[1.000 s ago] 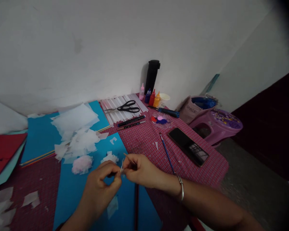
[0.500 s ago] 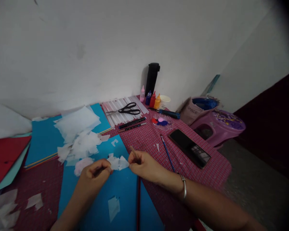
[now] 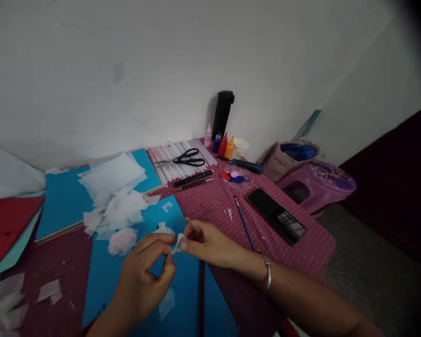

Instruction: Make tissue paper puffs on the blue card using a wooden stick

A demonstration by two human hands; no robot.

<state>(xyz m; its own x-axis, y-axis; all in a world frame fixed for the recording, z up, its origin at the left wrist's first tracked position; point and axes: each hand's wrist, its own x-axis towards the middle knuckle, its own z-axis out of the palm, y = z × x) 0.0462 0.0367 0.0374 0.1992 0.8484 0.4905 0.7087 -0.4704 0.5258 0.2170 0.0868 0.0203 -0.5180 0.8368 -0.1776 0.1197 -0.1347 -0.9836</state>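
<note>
Lying at the far left, a red sheet [image 3: 14, 224] partly covers a pale teal one [image 3: 19, 250], and loose white scraps [image 3: 7, 299] rest below them on the red checked cloth [image 3: 217, 201]. Next comes a blue sheet [image 3: 65, 201], with a stack of thin white sheets [image 3: 114, 175] over its right part and a heap of torn white pieces [image 3: 122, 208] in front. A pale pink fluffy ball [image 3: 122, 242] sits on the nearer blue sheet [image 3: 100, 281], just beside the left hand [image 3: 145, 271]. That hand pinches the lower tip of a small white piece [image 3: 179, 241] between thumb and forefinger, above the blue sheet. Behind it lies a white tuft [image 3: 164, 228], partly hidden. The right hand [image 3: 210, 241] pinches the other side of the small white piece and also holds a thin brown stick [image 3: 192, 225].

Farther back, black-handled scissors [image 3: 188, 158] lie on white strips [image 3: 164, 173], with two pens [image 3: 192, 178] nearer. Small paint bottles [image 3: 224, 144] stand before a black flask [image 3: 223, 112]. Then come a palette [image 3: 236, 178] with red, pink and blue paint, a blue paintbrush [image 3: 244, 224], a dark phone [image 3: 277, 215] and, beyond the table, a pink stool [image 3: 308, 192].
</note>
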